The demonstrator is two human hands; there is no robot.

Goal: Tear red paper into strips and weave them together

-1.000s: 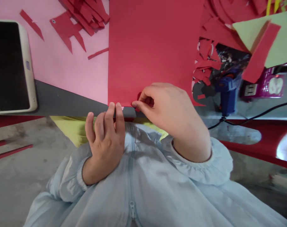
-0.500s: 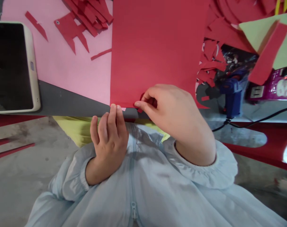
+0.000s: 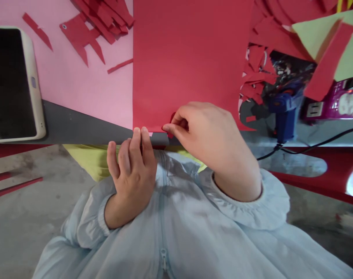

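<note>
A large red sheet of paper [image 3: 191, 58] lies flat on the table, its near side along the table's edge with a narrow fold-like strip there. My left hand [image 3: 134, 178] rests its stretched fingertips on the near left corner of this sheet, fingers slightly apart. Thumb and forefinger of my right hand [image 3: 211, 135] are pinched on the near edge of the sheet, right of the left hand. Just what lies between those fingertips is partly hidden.
A pink sheet [image 3: 86, 89] at left bears a red paper fish [image 3: 79, 33] and red strips [image 3: 106, 19]. A phone [image 3: 12, 83] lies far left. On the right are red scraps [image 3: 256, 69], a blue glue gun [image 3: 285, 114], a purple power socket [image 3: 333, 104] and a black cable [image 3: 313, 150].
The whole view has shifted slightly, with things on the table appearing a little further left. Both hands keep nearly the same pose at the sheet's near edge.
</note>
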